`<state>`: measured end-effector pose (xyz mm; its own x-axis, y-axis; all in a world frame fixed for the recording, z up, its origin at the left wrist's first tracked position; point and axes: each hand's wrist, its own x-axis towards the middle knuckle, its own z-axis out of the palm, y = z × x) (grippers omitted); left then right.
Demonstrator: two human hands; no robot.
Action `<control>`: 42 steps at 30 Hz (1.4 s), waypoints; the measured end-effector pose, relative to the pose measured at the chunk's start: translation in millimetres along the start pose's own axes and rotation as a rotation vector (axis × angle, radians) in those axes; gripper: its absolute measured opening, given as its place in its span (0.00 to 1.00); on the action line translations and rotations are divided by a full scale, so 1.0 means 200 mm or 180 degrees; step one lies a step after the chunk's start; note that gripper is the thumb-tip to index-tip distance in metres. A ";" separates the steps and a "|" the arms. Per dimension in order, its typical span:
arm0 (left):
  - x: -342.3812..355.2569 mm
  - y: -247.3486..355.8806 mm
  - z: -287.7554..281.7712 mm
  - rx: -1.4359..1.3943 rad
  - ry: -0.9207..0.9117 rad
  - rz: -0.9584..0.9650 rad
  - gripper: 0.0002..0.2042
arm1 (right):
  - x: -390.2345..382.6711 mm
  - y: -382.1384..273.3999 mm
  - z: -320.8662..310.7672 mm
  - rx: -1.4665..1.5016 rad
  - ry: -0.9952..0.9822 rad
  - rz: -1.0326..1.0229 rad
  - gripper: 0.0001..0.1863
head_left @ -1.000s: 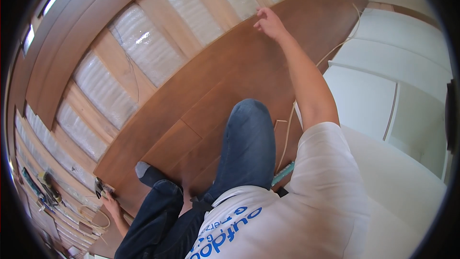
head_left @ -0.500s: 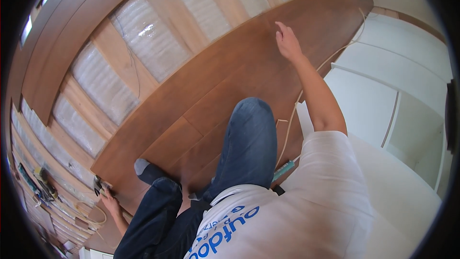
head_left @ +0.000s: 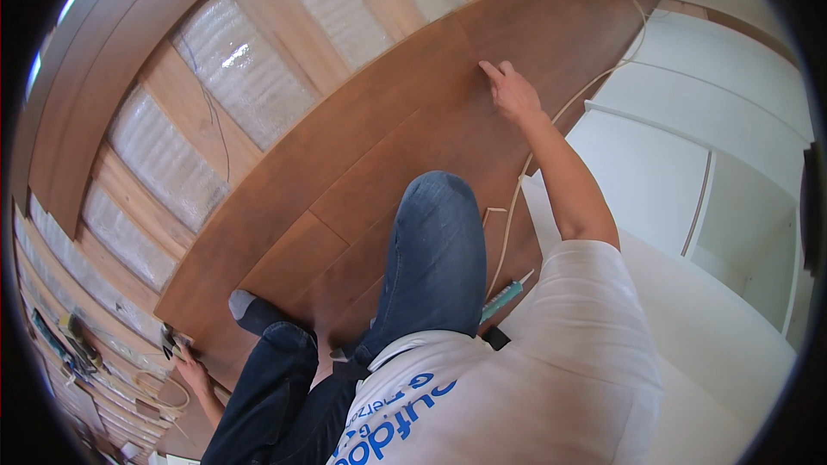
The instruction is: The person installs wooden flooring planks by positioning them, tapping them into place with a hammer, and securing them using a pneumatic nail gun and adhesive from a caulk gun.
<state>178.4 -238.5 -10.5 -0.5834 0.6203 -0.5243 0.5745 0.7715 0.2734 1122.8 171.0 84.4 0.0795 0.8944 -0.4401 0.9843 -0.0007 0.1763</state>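
At the lower left, my left hand point(head_left: 189, 368) grips a dark metal tool point(head_left: 170, 341) at the end of a brown floor plank point(head_left: 202, 271). The tool's exact kind is hard to make out. My right hand point(head_left: 512, 93) is over the laid planks, index finger stretched out and the others loosely bent, holding nothing; whether a fingertip touches the wood I cannot tell. My knee point(head_left: 435, 232) is bent over the boards. Beside it lie a teal sealant tube point(head_left: 504, 300) and a thin pale cable point(head_left: 515, 215).
Wooden battens point(head_left: 267, 26) with clear wrap point(head_left: 202, 47) between them run beyond the planks. Loose planks point(head_left: 77, 138) sit at the upper left. Tools point(head_left: 77, 344) and a coiled hose point(head_left: 164, 392) lie at the lower left. A white cabinet point(head_left: 646, 181) stands on the right.
My right hand has come down from near the far edge of the planks, toward my body. My left hand stays on the tool, and the view has shifted slightly.
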 end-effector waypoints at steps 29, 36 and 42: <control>-0.10 0.24 0.01 -0.0246 0.0221 0.0127 0.21 | 0.52 -0.39 -0.31 -0.0133 0.0310 -0.0486 0.18; -0.11 0.21 -0.05 -0.0408 -0.0107 -0.0753 0.22 | 0.57 -0.45 -0.32 0.0666 0.0249 -0.1917 0.09; -0.06 0.20 -0.01 -0.0477 -0.0335 -0.0909 0.24 | 0.30 0.01 0.17 0.2447 0.1572 0.0292 0.09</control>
<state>206.9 -213.5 8.5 -0.6417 0.3641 -0.6750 0.3010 0.9291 0.2150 1135.4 208.6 28.1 0.2603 0.9655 0.0042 0.8252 -0.2202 -0.5201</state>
